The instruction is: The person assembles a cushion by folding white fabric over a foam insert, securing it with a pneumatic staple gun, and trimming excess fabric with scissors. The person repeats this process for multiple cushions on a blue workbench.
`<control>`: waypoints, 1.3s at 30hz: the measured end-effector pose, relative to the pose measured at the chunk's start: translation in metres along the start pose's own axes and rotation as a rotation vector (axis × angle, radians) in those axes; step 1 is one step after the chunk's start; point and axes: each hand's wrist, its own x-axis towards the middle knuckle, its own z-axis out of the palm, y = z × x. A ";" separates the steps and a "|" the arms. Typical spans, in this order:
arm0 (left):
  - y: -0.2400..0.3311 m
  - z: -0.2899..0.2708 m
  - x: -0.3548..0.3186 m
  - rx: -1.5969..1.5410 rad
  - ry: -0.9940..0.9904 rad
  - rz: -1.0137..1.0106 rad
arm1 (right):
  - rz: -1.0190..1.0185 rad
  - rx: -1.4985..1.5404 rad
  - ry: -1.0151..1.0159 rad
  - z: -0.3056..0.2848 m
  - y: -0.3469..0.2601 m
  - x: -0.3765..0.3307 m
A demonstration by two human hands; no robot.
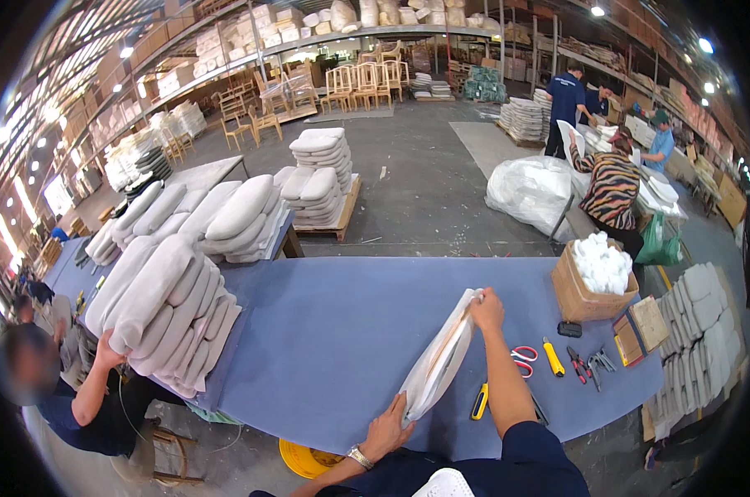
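Note:
A pale grey padded cushion (443, 354) stands tilted on edge over the blue table, its underside turned partly toward me and a brown strip showing along it. My left hand (386, 429), with a watch on the wrist, is closed on its near end. The far end is gripped by my right hand (487, 310). Right of the cushion lie red-handled scissors (524, 359), a yellow utility knife (480, 401), another yellow cutter (553, 358) and red-handled pliers (578, 366).
The blue table (333, 331) bears a tall stack of grey cushions (172, 306) at left, touched by a co-worker's hand (108, 351). At right stand a carton (578, 290) of white stuffing and a small black box (569, 329). A yellow basin (296, 460) sits below the front edge.

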 end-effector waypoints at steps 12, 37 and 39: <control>-0.099 -0.120 -0.037 -0.147 -0.147 0.090 | -0.038 0.438 0.028 0.010 0.050 -0.100; -0.108 -0.049 0.109 -0.554 -0.902 0.131 | 0.253 0.347 -0.010 -0.022 -0.071 -0.299; -0.099 -0.029 0.123 -0.559 -0.913 0.143 | 0.268 0.357 -0.035 -0.023 -0.068 -0.302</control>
